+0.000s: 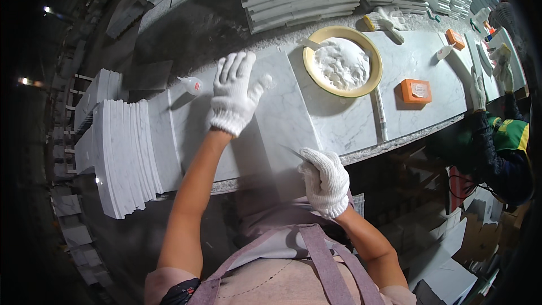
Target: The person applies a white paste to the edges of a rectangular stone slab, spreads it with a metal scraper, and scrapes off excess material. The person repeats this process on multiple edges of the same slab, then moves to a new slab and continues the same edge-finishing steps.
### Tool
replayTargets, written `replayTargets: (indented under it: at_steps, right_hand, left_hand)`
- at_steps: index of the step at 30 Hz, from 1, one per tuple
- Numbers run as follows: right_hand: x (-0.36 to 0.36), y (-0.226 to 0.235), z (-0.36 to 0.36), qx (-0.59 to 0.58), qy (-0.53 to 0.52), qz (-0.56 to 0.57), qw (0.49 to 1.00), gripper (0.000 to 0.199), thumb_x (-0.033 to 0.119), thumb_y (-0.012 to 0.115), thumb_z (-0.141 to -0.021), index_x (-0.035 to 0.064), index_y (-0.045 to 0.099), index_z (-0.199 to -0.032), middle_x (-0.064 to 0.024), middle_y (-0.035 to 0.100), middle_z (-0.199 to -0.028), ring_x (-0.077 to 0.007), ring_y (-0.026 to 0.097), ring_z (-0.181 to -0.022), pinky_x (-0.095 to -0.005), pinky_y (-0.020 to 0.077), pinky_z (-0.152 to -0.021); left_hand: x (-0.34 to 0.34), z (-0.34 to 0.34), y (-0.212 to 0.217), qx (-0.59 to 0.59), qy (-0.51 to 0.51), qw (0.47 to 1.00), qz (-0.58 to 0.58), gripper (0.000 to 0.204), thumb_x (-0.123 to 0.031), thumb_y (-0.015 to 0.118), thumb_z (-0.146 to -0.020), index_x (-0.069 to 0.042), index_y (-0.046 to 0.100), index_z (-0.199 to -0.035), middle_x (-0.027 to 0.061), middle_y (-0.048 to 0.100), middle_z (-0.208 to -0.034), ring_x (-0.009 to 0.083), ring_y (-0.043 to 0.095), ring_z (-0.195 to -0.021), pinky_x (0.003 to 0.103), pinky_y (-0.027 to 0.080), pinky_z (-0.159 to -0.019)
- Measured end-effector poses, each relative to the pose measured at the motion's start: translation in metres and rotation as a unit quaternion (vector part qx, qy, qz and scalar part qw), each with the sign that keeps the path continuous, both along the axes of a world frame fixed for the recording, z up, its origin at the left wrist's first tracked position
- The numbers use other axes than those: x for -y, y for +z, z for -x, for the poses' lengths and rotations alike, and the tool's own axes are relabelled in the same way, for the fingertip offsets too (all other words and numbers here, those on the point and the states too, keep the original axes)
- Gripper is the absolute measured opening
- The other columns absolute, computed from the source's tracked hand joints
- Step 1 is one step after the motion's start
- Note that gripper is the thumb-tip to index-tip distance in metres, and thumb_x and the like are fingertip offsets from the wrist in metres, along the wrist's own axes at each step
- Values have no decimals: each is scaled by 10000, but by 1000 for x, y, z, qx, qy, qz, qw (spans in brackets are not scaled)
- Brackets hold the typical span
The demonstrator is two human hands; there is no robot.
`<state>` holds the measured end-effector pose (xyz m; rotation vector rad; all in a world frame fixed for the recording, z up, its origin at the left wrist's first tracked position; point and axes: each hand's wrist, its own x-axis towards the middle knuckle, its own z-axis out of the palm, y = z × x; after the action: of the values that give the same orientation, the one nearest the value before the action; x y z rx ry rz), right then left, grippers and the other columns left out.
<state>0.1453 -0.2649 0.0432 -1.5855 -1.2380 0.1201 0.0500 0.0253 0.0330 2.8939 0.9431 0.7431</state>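
Mauve cloth apron [324, 254] with broad straps fills six o'clock. Toward eleven o'clock the left hand [232, 87], in a white knitted glove, lies palm down over a flat, grey-veined white stone slab [286, 107] at the dial's centre, fingers straight and unclenched, thumb spread apart. At four o'clock the right hand [326, 183], gloved alike, is curled firmly round a thin, grey, blade-like tool [291, 151], perhaps a scraper, its tip over the slab. Just beside the left hand, at ten o'clock, is a small clear plastic bottle [191, 85]; a round, yellow-rimmed basin [375, 73] of lumpy white paste [342, 65] sits between one and two; an orange rectangular box [416, 91] lies past two; stacked grey-veined white slabs [121, 155] stand near nine; a co-worker's white-gloved hand [478, 91] shows toward three o'clock
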Motion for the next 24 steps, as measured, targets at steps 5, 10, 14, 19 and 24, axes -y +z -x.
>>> replayTargets:
  at_steps: [5, 10, 14, 19, 24]
  right_hand:
    - [0, -1, 1, -6, -1, 3, 1000, 442, 10, 755, -806, 94, 713, -1237, -62, 728, -952, -287, 692, -781, -375, 559, -655]
    - [0, 1, 0, -7, 11, 8, 1000, 436, -6, 741, -815, 72, 708, -1243, -72, 729, -974, -289, 700, -799, -381, 564, -660]
    - [1, 1, 0, -13, 15, 15, 1000, 443, -16, 736, -813, 56, 704, -1248, -80, 729, -978, -292, 708, -814, -388, 570, -674]
    - [-1, 1, 1, 1, 8, 6, 1000, 434, -14, 743, -807, 61, 713, -1234, -87, 730, -984, -298, 709, -819, -394, 573, -684]
    - [1, 5, 0, -11, 7, 16, 1000, 386, -23, 710, -852, 49, 705, -1230, -93, 726, -966, -288, 705, -819, -394, 570, -718]
  left_hand:
    - [54, 10, 7, -72, -13, 995, -70, 705, -524, 719, -930, -30, 629, -1425, 192, 572, -1529, 396, 493, -1452, 530, 314, -1263]
    - [38, 6, 11, -15, 13, 1000, -3, 691, -357, 655, -935, -41, 532, -1537, 198, 527, -1584, 403, 401, -1534, 534, 251, -1300]
    - [32, 9, 2, -132, -8, 991, -29, 750, -544, 608, -1003, -56, 500, -1563, 190, 477, -1626, 383, 348, -1564, 524, 175, -1322]
    - [35, 14, 7, -10, -108, 992, 56, 691, -562, 605, -1007, -48, 609, -1468, 171, 533, -1582, 385, 400, -1532, 531, 211, -1309]
    - [72, 20, 15, 11, -185, 982, 47, 598, -449, 519, -1062, -73, 556, -1525, 152, 506, -1614, 340, 379, -1557, 525, 201, -1314]
